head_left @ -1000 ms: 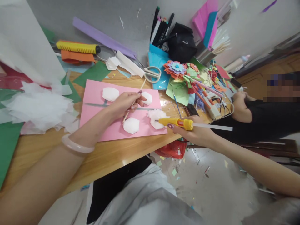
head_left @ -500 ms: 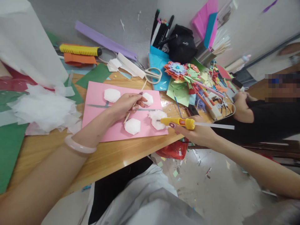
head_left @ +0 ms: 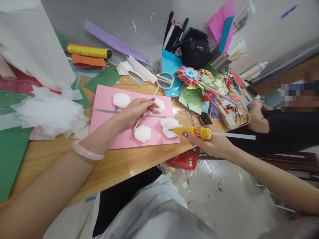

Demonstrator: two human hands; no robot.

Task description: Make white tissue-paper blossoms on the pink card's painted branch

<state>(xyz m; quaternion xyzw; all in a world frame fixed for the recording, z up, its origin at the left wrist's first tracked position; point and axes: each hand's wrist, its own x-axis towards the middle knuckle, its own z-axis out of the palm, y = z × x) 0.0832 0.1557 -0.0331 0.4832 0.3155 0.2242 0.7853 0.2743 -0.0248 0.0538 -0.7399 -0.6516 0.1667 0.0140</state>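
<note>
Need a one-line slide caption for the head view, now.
Left hand pinches a thin stick over pink paper; right hand holds a yellow glue gun, nozzle near a white puff.

Left hand holding thin stick, right hand gripping yellow glue gun, pink paper

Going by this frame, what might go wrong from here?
The right hand holds a glue gun with its nozzle at the frayed white puff; stray glue might mark the pink card, or the nozzle could snag the puff.

The left hand holds a thin stick whose lower end is close to another puff; a slip could nudge it.

The card's near right corner lies close to the table edge, so a bump might shift it.
</note>
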